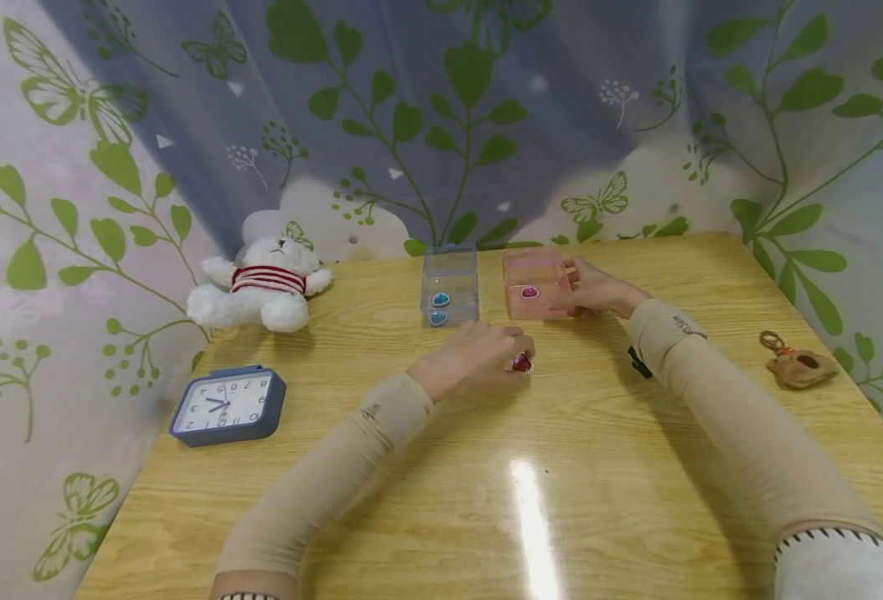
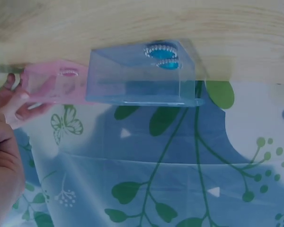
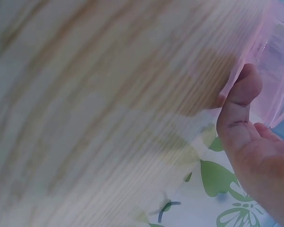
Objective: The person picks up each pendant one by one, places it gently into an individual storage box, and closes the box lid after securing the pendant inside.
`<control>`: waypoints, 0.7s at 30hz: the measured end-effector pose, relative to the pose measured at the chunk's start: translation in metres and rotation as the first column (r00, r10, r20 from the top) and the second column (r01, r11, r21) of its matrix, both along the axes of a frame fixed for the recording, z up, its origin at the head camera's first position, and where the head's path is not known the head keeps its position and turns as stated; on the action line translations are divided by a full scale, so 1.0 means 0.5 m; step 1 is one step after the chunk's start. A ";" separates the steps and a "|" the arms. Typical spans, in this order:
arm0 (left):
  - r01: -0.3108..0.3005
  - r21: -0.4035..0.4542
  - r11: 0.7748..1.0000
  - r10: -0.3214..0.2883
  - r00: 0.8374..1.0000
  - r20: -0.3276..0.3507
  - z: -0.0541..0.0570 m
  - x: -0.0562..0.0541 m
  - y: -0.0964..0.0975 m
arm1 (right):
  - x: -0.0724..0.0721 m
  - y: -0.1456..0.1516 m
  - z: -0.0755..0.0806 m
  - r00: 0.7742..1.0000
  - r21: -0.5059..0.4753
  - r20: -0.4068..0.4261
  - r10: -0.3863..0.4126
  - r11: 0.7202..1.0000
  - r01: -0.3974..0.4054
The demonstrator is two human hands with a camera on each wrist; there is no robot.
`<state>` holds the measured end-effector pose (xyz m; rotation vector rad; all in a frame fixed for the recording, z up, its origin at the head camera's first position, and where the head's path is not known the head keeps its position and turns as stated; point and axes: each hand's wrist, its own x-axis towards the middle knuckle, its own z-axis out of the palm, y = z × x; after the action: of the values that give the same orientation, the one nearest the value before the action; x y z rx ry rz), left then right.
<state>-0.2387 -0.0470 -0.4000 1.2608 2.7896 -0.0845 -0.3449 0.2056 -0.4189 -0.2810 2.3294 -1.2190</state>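
So the left hand (image 1: pixel 475 354) is over the middle of the wooden table (image 1: pixel 411 517), fingers curled and pinching a red, silver-edged gem (image 1: pixel 521 362) at the fingertips. Can't tell if that gem is fully off the tabletop or still touching it. It sits just nearer than the clear pink box (image 1: pixel 516 310), well within reach of it.

The right hand (image 1: pixel 599 289) has the pink box gripped by its right side, thumb toward the near end and fingers round toward the far end. The lid stands up at the far side, and one magenta gem (image 1: pixel 529 292) is inside.

Just left of that, with a small gap, is a clear blue box (image 1: pixel 462 317), also lid up. Two blue gem shapes show in it, one farther (image 1: pixel 440 299) and one nearer (image 1: pixel 437 318); can't rule out one being a reflection.

Around the edges: a white teddy bear (image 1: pixel 269 280) in a red-striped top, far left; a blue clock (image 1: pixel 227 407) nearer on the left, numbers upside down from this side; a brown keychain (image 1: pixel 801 368) over on the right; and a small black thing (image 1: pixel 640 363) by the right sleeve (image 1: pixel 734 408). Leafy curtain (image 1: pixel 441 167) behind it all.
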 end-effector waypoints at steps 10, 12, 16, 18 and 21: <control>-0.055 0.015 0.998 0.055 0.998 -0.011 0.033 -0.045 0.010 | -0.004 0.001 -0.003 1.000 -0.010 0.004 0.012 1.000 -0.012; -0.067 0.005 0.998 0.067 0.997 -0.035 0.038 -0.056 0.010 | -0.004 0.001 -0.003 1.000 -0.014 0.012 0.014 1.000 -0.014; -0.094 0.008 0.996 0.094 0.993 -0.068 0.044 -0.077 0.014 | -0.002 0.002 -0.002 1.000 -0.016 0.011 0.017 1.000 -0.017; -0.104 0.024 0.994 0.106 0.991 -0.077 0.046 -0.087 0.016 | -0.001 0.003 -0.002 1.000 -0.021 0.006 0.021 1.000 -0.020; -0.126 0.051 0.991 0.129 0.990 -0.063 0.049 -0.101 0.021 | 0.000 0.003 -0.003 1.000 -0.027 0.004 0.017 1.000 -0.017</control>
<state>-0.2894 -0.0366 -0.3754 1.1048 2.9376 -0.0538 -0.3447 0.2070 -0.4203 -0.3058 2.3039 -1.2422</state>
